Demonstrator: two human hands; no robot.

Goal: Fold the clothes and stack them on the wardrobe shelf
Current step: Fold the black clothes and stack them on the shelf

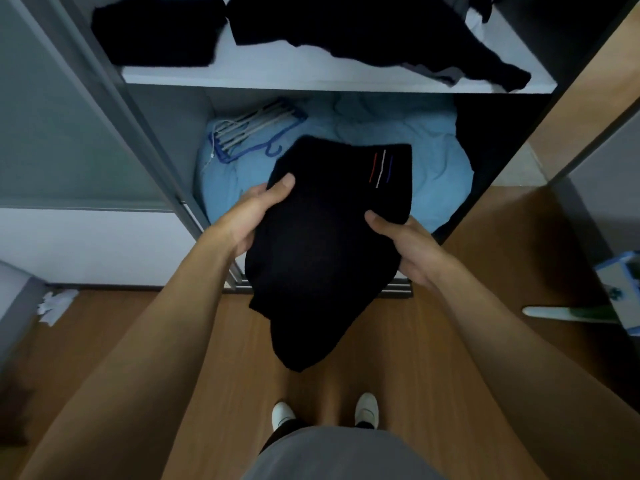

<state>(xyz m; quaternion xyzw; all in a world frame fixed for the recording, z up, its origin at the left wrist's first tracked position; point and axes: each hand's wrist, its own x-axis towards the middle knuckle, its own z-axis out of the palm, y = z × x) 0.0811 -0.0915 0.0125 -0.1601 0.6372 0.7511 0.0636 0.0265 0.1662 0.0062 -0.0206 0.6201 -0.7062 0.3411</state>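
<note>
Now both thumbs press on top of the folded black knit garment with three small coloured stripes [322, 237] — the left hand [247, 216] and right hand [408, 245] clamp its side edges, before the white wardrobe shelf [311, 72]. It seems soft and light — better supported underneath, since the lower corner droops.

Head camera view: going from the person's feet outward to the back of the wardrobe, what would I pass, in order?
White shoes → black garment held by left hand and right hand → blue bedding → hangers → white shelf → folded black clothes.
</note>
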